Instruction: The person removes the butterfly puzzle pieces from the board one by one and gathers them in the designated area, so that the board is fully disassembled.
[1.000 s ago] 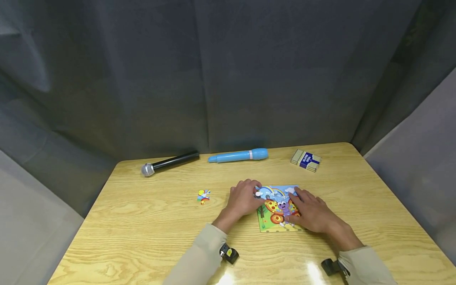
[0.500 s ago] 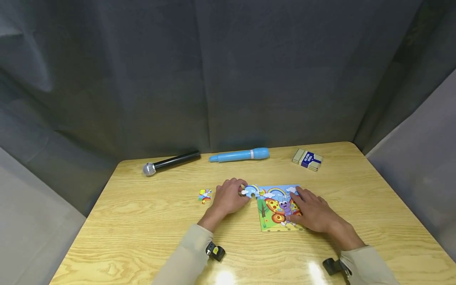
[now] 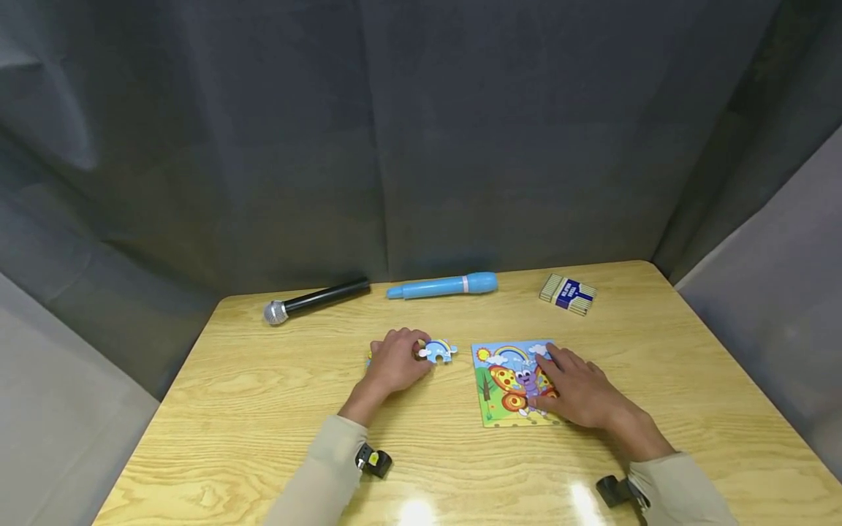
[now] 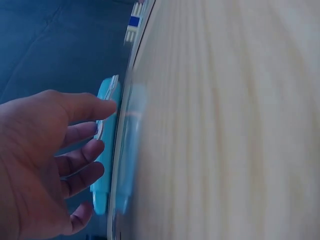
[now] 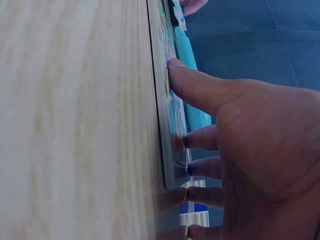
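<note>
My left hand (image 3: 399,361) pinches a jigsaw puzzle piece (image 3: 439,351) with a rainbow and white cloud on blue, held left of the puzzle board. In the left wrist view the piece shows edge-on between thumb and fingers. The square puzzle board (image 3: 488,409) pictures a purple butterfly, a sun, a rainbow and a tree. My right hand (image 3: 579,391) rests on the board's right side, thumb and fingers spread over the picture and covering part of it. Behind the left hand, other colourful puzzle pieces (image 3: 370,358) are mostly hidden.
Along the table's back edge lie a black microphone (image 3: 322,298) with a silver head and a blue microphone-shaped toy (image 3: 441,287). A pack of thin pale sticks (image 3: 568,294) with a blue band lies at the back right. Dark curtains (image 3: 296,146) hang behind the wooden table (image 3: 263,438).
My left hand has moved left, carrying the rainbow piece off the board's upper left and in front of the loose pieces. The board's sun now shows. My right hand stays put.
</note>
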Available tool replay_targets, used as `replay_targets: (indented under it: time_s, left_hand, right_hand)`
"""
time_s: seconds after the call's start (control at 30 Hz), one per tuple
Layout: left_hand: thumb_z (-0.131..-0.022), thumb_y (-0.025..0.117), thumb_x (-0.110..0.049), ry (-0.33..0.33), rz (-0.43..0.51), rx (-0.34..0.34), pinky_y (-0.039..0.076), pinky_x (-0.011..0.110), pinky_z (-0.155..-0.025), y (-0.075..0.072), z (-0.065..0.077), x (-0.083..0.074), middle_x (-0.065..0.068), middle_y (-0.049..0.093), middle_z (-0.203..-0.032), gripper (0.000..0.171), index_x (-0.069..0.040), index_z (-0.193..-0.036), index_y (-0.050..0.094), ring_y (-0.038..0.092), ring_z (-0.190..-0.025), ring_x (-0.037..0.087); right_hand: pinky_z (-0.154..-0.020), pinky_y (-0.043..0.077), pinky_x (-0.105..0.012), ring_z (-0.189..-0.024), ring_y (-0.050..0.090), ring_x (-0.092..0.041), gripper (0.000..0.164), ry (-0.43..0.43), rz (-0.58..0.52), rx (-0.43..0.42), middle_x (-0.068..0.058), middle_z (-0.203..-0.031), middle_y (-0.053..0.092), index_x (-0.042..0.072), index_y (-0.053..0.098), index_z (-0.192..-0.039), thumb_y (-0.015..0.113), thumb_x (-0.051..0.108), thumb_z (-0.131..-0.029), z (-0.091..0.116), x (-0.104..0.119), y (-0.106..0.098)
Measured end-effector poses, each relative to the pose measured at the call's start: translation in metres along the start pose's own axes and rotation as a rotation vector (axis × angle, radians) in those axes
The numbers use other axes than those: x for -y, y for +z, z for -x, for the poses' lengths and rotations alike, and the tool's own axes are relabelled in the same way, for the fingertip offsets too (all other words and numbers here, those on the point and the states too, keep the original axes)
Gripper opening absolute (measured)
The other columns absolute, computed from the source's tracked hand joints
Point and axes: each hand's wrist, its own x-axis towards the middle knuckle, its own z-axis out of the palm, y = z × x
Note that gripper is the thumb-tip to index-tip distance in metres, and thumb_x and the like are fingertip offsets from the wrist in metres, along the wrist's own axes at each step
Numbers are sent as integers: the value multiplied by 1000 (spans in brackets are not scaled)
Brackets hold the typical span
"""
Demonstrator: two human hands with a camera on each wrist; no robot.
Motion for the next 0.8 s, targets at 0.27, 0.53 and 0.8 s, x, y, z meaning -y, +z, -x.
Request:
replay_targets:
  time_s: [0.27, 0.53, 0.8]
  left_hand:
    - [-81, 75, -34, -7, 8, 31, 28, 48, -83, -9, 9, 22, -5, 58, -89, 34, -25, -113, 66, 46, -89, 16]
    - [-81, 76, -32, -18, 2, 33, 27, 47, -81, -14, 12, 32, -6, 58, -89, 35, -25, -113, 67, 47, -91, 16]
    - [-80, 76, -31, -24, -2, 67, 27, 51, -86, -18, 10, 38, -2, 60, -103, 36, -25, -114, 68, 47, -99, 20]
  right_hand:
    - [-102, 26, -71, -139, 29, -49, 83, -12, -5, -4, -26, -154, 29, 4, 41, -145, 62, 57, -86, 1, 2, 1]
    - [-102, 26, -71, -138, 29, -49, 82, -10, -1, -10, -26, -154, 29, 3, 40, -146, 62, 56, -86, 2, 1, 3]
    - [-102, 26, -71, -138, 29, -50, 82, -8, 4, -11, -26, -154, 29, 4, 40, -146, 62, 55, -86, 1, 1, 0]
